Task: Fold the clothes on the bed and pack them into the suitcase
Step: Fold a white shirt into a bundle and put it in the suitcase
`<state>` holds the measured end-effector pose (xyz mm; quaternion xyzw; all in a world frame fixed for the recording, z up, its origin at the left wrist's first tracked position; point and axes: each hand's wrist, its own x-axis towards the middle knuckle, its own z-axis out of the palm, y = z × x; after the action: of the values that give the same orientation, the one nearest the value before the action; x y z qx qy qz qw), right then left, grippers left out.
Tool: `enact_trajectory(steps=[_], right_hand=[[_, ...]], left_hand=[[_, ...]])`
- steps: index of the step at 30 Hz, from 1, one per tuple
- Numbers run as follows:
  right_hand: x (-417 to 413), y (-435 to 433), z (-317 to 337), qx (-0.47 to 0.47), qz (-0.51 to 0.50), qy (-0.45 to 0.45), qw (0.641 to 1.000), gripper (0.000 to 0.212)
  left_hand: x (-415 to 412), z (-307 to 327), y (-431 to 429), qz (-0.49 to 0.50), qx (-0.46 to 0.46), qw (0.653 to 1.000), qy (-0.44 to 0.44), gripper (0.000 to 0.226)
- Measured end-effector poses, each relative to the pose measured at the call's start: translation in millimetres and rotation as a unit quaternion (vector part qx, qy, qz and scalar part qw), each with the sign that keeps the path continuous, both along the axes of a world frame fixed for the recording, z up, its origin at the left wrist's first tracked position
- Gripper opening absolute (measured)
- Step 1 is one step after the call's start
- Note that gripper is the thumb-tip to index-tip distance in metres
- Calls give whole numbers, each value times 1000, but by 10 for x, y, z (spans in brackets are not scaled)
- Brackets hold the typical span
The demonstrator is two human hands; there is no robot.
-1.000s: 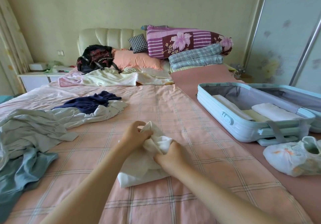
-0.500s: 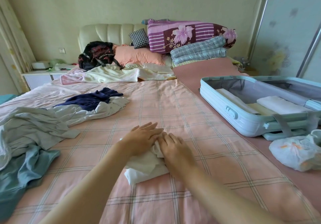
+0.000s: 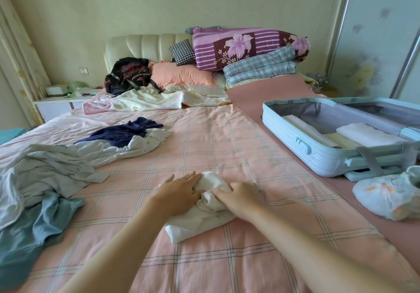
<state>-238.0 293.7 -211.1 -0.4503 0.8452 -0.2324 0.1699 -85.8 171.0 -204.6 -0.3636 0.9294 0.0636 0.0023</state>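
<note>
A small white garment (image 3: 200,220), partly folded into a bundle, lies on the pink checked bed sheet (image 3: 204,147) in front of me. My left hand (image 3: 179,192) presses flat on its left side with straight fingers. My right hand (image 3: 241,198) rests on its right side, fingers curled into the cloth. The light blue suitcase (image 3: 302,147) lies open at the right, with folded white and cream clothes (image 3: 368,133) inside. Unfolded clothes wait at the left: a navy garment (image 3: 122,131), a pale grey one (image 3: 52,167) and a teal one (image 3: 29,235).
Pillows, a purple floral quilt (image 3: 245,47) and a black backpack (image 3: 129,74) crowd the headboard. A white plastic bag (image 3: 388,192) lies by the suitcase's near corner. A bedside table (image 3: 59,101) stands at the far left, a sliding wardrobe door at the right.
The garment, held up off the sheet a second ago, now lies pressed down on the bed. My left hand has flattened onto it and my right hand has shifted to its right side.
</note>
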Motion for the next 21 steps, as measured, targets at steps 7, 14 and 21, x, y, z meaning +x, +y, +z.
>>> enact_trajectory(steps=[7, 14, 21], right_hand=[[269, -44, 69, -35, -14, 10, 999, 69], [181, 13, 171, -108, 189, -119, 969, 95], [368, -42, 270, -184, 225, -138, 947, 54]], left_hand=[[124, -119, 20, 54, 78, 986, 140, 37], [216, -21, 27, 151, 213, 880, 396, 29], [481, 292, -108, 242, 362, 731, 525, 54]])
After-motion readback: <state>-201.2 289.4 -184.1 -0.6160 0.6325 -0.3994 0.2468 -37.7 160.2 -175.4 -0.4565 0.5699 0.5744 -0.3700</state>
